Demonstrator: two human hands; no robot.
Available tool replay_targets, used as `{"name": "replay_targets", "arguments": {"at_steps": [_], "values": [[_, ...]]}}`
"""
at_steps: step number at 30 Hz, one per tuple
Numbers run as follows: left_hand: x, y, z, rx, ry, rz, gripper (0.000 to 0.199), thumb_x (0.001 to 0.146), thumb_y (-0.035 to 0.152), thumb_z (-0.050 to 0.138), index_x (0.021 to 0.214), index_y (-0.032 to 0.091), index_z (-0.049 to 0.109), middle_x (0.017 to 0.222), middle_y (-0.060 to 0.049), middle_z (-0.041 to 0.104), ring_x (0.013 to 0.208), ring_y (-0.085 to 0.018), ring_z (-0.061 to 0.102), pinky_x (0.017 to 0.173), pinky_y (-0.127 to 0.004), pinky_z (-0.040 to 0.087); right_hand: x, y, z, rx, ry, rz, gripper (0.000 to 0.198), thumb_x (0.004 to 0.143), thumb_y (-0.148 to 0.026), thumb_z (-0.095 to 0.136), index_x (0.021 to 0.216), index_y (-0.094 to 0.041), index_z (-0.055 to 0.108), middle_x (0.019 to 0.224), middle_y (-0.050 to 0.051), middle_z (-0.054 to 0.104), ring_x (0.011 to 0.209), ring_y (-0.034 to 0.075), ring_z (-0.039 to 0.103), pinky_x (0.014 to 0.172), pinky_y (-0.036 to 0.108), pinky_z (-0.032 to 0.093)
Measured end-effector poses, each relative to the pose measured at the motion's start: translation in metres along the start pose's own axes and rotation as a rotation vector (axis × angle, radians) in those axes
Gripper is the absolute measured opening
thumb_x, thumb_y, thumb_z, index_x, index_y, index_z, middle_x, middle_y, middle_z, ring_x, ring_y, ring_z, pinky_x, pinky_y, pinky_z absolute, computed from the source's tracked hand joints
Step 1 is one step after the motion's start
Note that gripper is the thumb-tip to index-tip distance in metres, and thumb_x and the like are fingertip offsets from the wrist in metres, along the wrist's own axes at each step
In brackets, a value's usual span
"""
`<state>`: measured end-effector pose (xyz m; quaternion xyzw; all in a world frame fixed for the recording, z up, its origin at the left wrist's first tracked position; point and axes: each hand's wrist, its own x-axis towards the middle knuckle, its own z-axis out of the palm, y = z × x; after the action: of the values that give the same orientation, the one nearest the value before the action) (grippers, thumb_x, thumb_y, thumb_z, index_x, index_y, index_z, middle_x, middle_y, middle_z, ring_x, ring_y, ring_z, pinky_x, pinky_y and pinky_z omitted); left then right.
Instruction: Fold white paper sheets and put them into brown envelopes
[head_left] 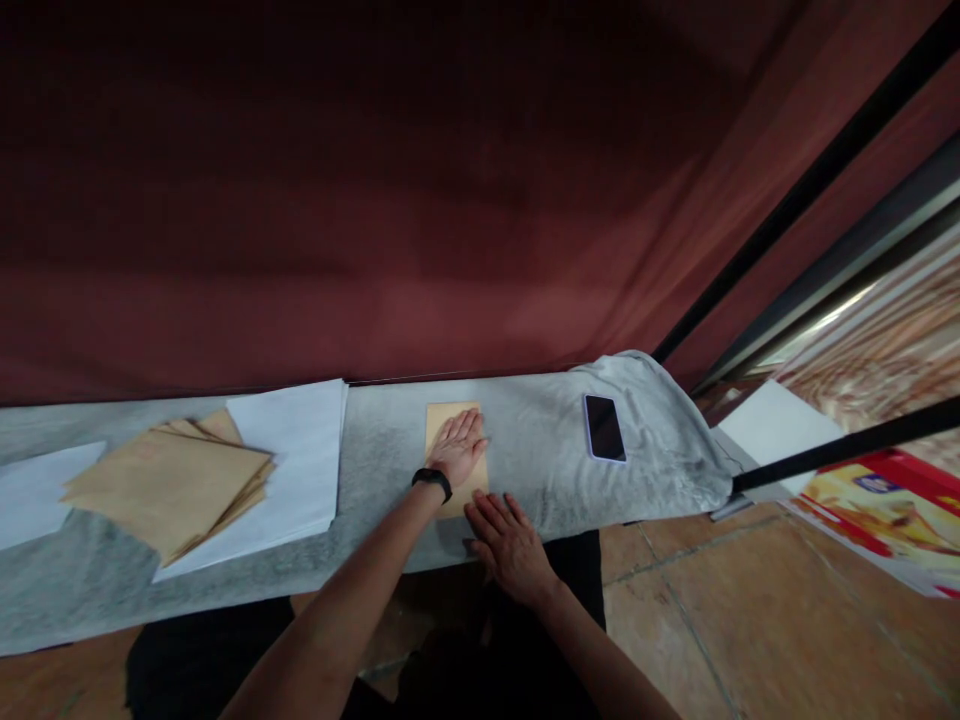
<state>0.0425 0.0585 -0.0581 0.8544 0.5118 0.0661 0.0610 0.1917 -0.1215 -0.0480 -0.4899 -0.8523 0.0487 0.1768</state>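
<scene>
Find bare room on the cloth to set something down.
The grey cloth is bare between the tan paper and phone, and between the tan paper and white sheets. Crowded: the left hand and right hand at the tan paper, the brown pile on the sheets.

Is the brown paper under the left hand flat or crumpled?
Flat: the brown paper lies with straight visible edges on the gray cloth. Whether it is folded, I cannot tell.

Looks forward and down from the wearer's head, near and above the close side of the cloth-covered bench (384, 450). Faces the red curtain (420, 250) beyond the bench, taking in its right end and floor (697, 610) beside it.
</scene>
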Motion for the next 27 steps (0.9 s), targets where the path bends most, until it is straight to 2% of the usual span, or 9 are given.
{"name": "replay_targets", "arguments": {"at_steps": [4, 9, 12, 15, 18, 22, 27], "values": [[-0.022, 0.001, 0.002, 0.033, 0.026, 0.043, 0.059, 0.105, 0.042, 0.032, 0.16, 0.019, 0.034, 0.166, -0.007, 0.034, 0.156, -0.025, 0.025, 0.128, -0.048, 0.019, 0.0, -0.001, 0.002, 0.003, 0.004, 0.014, 0.054, 0.106, -0.036, 0.048, 0.158, -0.025, 0.036, 0.161, 0.004, 0.044, 0.146, 0.023, 0.044, 0.124, 0.047, 0.031], [-0.094, 0.001, 0.004, 0.053, 0.137, 0.166, 0.053, 0.106, 0.034, 0.033, 0.159, 0.028, 0.034, 0.166, -0.002, 0.035, 0.155, -0.023, 0.028, 0.127, -0.048, 0.022, 0.0, -0.004, 0.004, 0.02, 0.024, 0.039, 0.051, 0.105, -0.033, 0.052, 0.154, -0.028, 0.044, 0.158, 0.005, 0.048, 0.144, 0.024, 0.047, 0.123, 0.049, 0.031], [-0.132, -0.003, -0.001, 0.06, 0.139, 0.195, 0.053, 0.107, 0.035, 0.034, 0.159, 0.031, 0.033, 0.167, -0.001, 0.034, 0.155, -0.023, 0.028, 0.127, -0.048, 0.022, 0.0, -0.006, 0.002, 0.039, 0.03, 0.037, 0.048, 0.104, -0.029, 0.051, 0.152, -0.029, 0.048, 0.157, 0.005, 0.05, 0.143, 0.024, 0.048, 0.123, 0.05, 0.03], [-0.158, -0.004, -0.008, 0.067, 0.102, 0.238, 0.053, 0.107, 0.041, 0.036, 0.16, 0.035, 0.031, 0.168, 0.001, 0.031, 0.155, -0.023, 0.027, 0.127, -0.048, 0.02, 0.0, -0.008, 0.002, 0.07, 0.044, 0.077, 0.046, 0.106, -0.025, 0.045, 0.151, -0.026, 0.05, 0.154, 0.006, 0.054, 0.142, 0.023, 0.048, 0.123, 0.048, 0.029], [-0.173, -0.003, -0.011, 0.073, 0.062, 0.266, 0.058, 0.105, 0.047, 0.042, 0.16, 0.034, 0.029, 0.169, -0.001, 0.027, 0.156, -0.024, 0.025, 0.127, -0.048, 0.019, 0.0, -0.009, 0.006, 0.101, 0.081, 0.146, 0.044, 0.106, -0.025, 0.039, 0.148, -0.022, 0.052, 0.15, 0.009, 0.057, 0.139, 0.024, 0.051, 0.117, 0.046, 0.035], [-0.181, 0.0, -0.01, 0.071, 0.047, 0.264, 0.062, 0.102, 0.05, 0.048, 0.16, 0.032, 0.031, 0.17, -0.004, 0.026, 0.157, -0.024, 0.022, 0.128, -0.047, 0.016, 0.007, -0.014, 0.012, 0.051, 0.176, 0.38, 0.04, 0.104, -0.025, 0.039, 0.137, -0.017, 0.059, 0.134, 0.015, 0.065, 0.117, 0.027, 0.061, 0.098, 0.043, 0.046], [-0.181, 0.002, -0.008, 0.06, 0.037, 0.252, 0.065, 0.101, 0.051, 0.051, 0.16, 0.031, 0.031, 0.17, -0.006, 0.024, 0.158, -0.025, 0.02, 0.128, -0.047, 0.013, 0.03, -0.018, 0.012, 0.023, 0.116, 0.583, 0.027, 0.098, -0.025, 0.05, 0.119, -0.015, 0.063, 0.107, 0.014, 0.068, 0.099, 0.026, 0.064, 0.086, 0.036, 0.048]]}}
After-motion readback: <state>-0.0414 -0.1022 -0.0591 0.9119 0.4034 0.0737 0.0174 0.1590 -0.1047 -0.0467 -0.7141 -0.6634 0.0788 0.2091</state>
